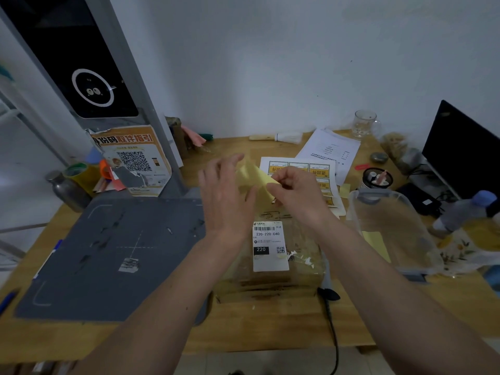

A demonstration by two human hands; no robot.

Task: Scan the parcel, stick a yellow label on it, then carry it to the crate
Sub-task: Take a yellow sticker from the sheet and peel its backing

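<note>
A brown cardboard parcel lies on the wooden desk in front of me, with a white shipping label showing a barcode and "220-220-C40" on its top. Above the parcel's far end, my left hand and my right hand both pinch a yellow label held in the air between them; its backing looks partly peeled, blurred. A sheet of yellow labels lies just behind my right hand. The grey scanning mat lies to the parcel's left, under the scanner post.
A clear plastic container stands to the right of the parcel, with a plastic bottle and a dark monitor beyond. Papers, a glass mug, tape rolls and a metal flask crowd the desk. A black cable runs off the front edge.
</note>
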